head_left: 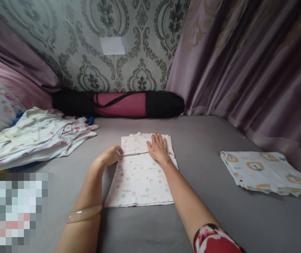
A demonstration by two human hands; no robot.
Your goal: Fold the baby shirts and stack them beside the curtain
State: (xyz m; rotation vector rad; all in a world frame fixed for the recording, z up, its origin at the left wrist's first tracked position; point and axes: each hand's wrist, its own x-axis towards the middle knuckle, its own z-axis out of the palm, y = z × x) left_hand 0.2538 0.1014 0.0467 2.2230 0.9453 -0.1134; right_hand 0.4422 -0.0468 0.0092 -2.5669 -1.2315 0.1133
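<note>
A white garment (pixel 142 179) with small coloured prints lies flat on the middle of the grey bed (pixel 200 140), its upper part doubled over so that a crease runs straight across it from side to side. The left hand (pixel 110 155) is at the left end of that crease, its grip narrow, thumb and fingertips closed on the cloth's border. The right hand (pixel 158 147) lies palm down on the doubled part, near its right side, its grip wide with fingers spread and holding nothing. A pale bangle (pixel 84 214) circles the left forearm, and a red floral sleeve (pixel 216 242) covers the right arm higher up. Toward the bed's right edge, well apart from the garment, rests a folded printed cloth (pixel 268 172). Toward the left edge is a loose heap of clothes (pixel 42 135). Along the far edge, before the patterned wall (pixel 68 38), stretches a long black and dark pink bag (pixel 120 105) with a black strap. Something blurred into squares fills the near left corner
</note>
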